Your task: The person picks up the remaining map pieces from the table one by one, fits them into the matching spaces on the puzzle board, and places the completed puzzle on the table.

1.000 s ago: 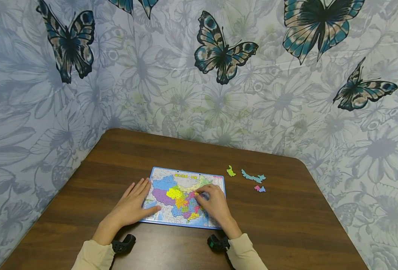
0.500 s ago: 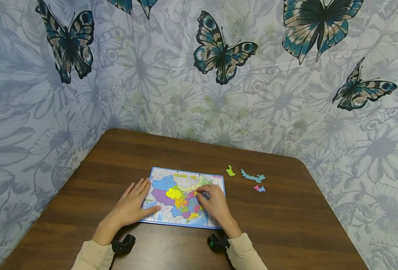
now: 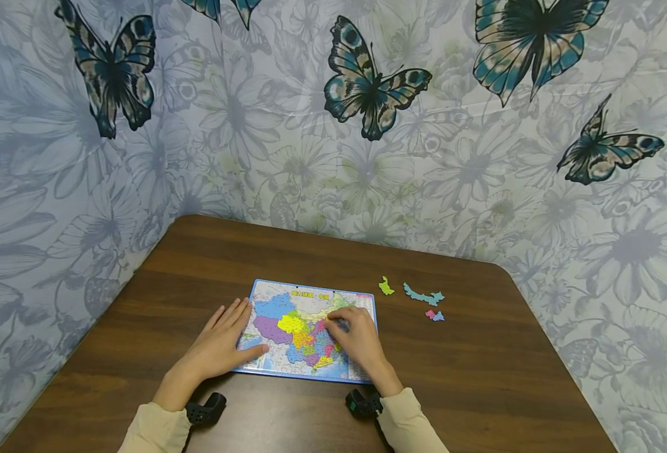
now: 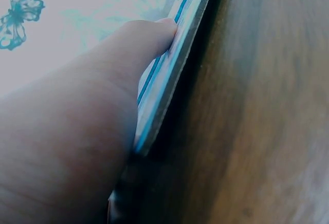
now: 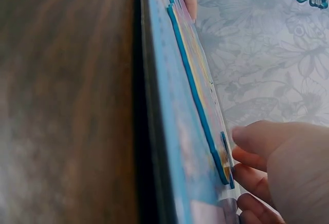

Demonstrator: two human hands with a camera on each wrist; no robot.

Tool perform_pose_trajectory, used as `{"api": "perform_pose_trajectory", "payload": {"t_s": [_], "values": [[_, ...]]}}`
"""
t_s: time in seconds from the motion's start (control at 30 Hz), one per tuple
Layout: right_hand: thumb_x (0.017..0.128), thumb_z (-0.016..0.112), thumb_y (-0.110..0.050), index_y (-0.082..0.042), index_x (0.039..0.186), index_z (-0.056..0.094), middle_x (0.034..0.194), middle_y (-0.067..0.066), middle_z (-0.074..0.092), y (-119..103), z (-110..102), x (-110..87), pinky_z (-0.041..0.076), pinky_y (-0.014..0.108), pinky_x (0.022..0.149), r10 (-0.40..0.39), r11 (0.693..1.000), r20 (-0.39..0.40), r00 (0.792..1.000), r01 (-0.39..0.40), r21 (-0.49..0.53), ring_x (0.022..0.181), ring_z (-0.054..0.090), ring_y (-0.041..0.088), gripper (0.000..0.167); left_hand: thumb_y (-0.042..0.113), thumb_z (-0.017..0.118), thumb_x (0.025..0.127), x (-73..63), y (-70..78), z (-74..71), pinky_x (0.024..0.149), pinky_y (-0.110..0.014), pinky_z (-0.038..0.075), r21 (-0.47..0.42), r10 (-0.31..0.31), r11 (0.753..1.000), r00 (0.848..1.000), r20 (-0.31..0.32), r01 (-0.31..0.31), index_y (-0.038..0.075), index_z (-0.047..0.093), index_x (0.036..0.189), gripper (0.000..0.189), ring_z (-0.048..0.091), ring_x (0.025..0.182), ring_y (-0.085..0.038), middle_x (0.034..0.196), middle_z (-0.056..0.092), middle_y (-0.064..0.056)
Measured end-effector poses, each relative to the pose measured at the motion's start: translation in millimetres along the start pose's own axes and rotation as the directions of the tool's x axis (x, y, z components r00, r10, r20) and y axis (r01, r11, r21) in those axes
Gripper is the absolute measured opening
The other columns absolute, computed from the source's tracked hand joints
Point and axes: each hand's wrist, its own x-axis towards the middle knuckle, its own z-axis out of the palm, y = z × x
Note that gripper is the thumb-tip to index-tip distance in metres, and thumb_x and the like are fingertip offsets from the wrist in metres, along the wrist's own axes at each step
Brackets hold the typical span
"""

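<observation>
China map puzzle board (image 3: 311, 305) lay on table (image 3: 288, 409); left hand (image 3: 224, 343), fingers straight, on its left edge. Right hand (image 3: 360, 338) bent over map's right part, fingertips narrow, piece held: couldn't tell. Lime piece (image 3: 386, 287) lay off right edge.

PLACE: indoor room, homelike in decor, exact kind cannot be told | FURNITURE: brown wood-grain table (image 3: 481, 365), far corners rounded | WALLS: pale covering (image 3: 288, 170) with printed grey flowers and teal-black butterflies (image 3: 372, 94), behind the table's far edge and beyond its left and right edges
</observation>
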Motion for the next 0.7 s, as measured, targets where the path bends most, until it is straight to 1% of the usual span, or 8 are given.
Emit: {"api": "perform_pose_trajectory", "payload": {"t_s": [0.27, 0.53, 0.7], "values": [[0.092, 0.080, -0.021, -0.012, 0.101, 0.082, 0.105, 0.004, 0.078, -1.3, 0.2, 0.9, 0.054, 0.043, 0.087, -0.003, 1.000, 0.005, 1.000, 0.003, -0.007, 0.100, 0.065, 0.024, 0.013, 0.071, 0.062, 0.090, 0.0, 0.7, -0.8, 0.126, -0.061, 0.007, 0.000, -0.002, 1.000, 1.000, 0.004, 0.002, -0.006, 0.033, 0.157, 0.107, 0.020, 0.157, -0.042, 0.168, 0.026, -0.023], [0.091, 0.080, -0.019, -0.013, 0.101, 0.082, 0.102, 0.002, 0.077, -0.8, -1.2, -0.4, 0.055, 0.041, 0.085, -0.008, 1.000, 0.013, 1.000, 0.008, 0.004, 0.098, 0.064, 0.022, 0.011, 0.070, 0.063, 0.090, -1.3, 2.1, -2.1, 0.126, -0.062, 0.007, -0.011, -0.002, 1.000, 1.000, 0.003, 0.002, -0.006, 0.033, 0.157, 0.106, 0.020, 0.157, -0.042, 0.167, 0.026, -0.023], [0.091, 0.080, -0.019, -0.013, 0.101, 0.082, 0.102, 0.001, 0.077, 0.9, -5.4, -0.1, 0.055, 0.043, 0.087, -0.016, 1.000, 0.018, 1.000, 0.016, 0.010, 0.099, 0.067, 0.023, 0.012, 0.070, 0.063, 0.090, -1.4, 2.5, -2.1, 0.126, -0.062, 0.007, -0.010, -0.001, 1.000, 1.000, 0.002, 0.001, -0.006, 0.033, 0.157, 0.106, 0.020, 0.157, -0.042, 0.167, 0.026, -0.023]]}}
